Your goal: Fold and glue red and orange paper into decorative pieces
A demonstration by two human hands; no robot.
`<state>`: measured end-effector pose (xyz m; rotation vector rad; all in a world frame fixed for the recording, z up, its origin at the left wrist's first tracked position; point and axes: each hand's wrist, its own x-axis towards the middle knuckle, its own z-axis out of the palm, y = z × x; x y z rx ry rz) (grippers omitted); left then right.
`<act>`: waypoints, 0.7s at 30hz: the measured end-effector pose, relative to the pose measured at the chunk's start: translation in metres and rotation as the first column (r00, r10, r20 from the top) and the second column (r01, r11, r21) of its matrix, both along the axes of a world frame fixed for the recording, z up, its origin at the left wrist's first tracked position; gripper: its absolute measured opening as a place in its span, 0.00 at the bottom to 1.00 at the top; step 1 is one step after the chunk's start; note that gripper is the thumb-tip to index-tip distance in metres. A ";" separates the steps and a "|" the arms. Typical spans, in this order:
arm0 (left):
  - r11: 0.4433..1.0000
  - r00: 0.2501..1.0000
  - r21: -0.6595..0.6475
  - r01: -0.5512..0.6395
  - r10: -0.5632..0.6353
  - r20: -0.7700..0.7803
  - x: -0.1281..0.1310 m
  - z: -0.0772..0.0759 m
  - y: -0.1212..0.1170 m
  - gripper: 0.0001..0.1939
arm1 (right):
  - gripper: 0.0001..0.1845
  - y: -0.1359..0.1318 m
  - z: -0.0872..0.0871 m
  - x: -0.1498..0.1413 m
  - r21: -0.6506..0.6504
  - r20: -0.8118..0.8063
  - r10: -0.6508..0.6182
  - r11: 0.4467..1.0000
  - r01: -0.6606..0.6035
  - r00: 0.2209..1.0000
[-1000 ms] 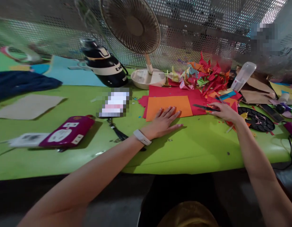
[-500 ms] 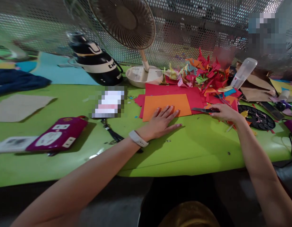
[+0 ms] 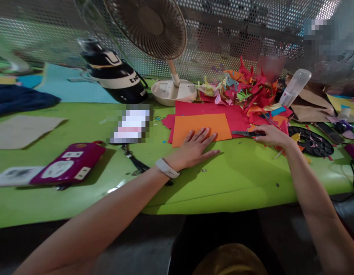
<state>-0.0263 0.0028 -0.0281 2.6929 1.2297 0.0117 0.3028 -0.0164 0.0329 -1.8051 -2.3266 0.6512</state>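
My left hand (image 3: 192, 149) lies flat with its fingers spread over the lower edge of an orange sheet of paper (image 3: 198, 124). Beneath that sheet, red paper (image 3: 237, 112) sticks out behind and to both sides. To the right, my right hand (image 3: 271, 136) is closed around a utility knife (image 3: 251, 133), whose blade points left toward the orange sheet's right edge. Behind the knife is a heap of folded paper pieces (image 3: 251, 86), mostly red and orange. A round black tray (image 3: 314, 143) with small compartments sits just right of my right hand.
A phone (image 3: 132, 124) with a strap and a purple device (image 3: 69, 164) lie on the green table at left. A black bottle (image 3: 116, 76) and a fan (image 3: 171, 89) stand behind. A clear plastic bottle (image 3: 297, 86) leans by brown paper (image 3: 311, 107) at right.
The view has shifted very slightly. Both hands, the orange sheet and the utility knife keep nearly the same positions.
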 end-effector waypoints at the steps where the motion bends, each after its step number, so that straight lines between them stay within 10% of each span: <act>1: 1.000 1.000 0.002 -0.001 0.001 -0.002 0.000 0.001 0.000 0.43 | 0.20 0.000 0.000 0.000 0.003 0.002 0.005 1.000 -0.005 1.000; 21: 1.000 1.000 0.016 -0.002 0.002 0.001 0.000 -0.001 0.000 0.42 | 0.20 0.001 -0.001 0.003 -0.001 -0.006 0.020 1.000 -0.020 1.000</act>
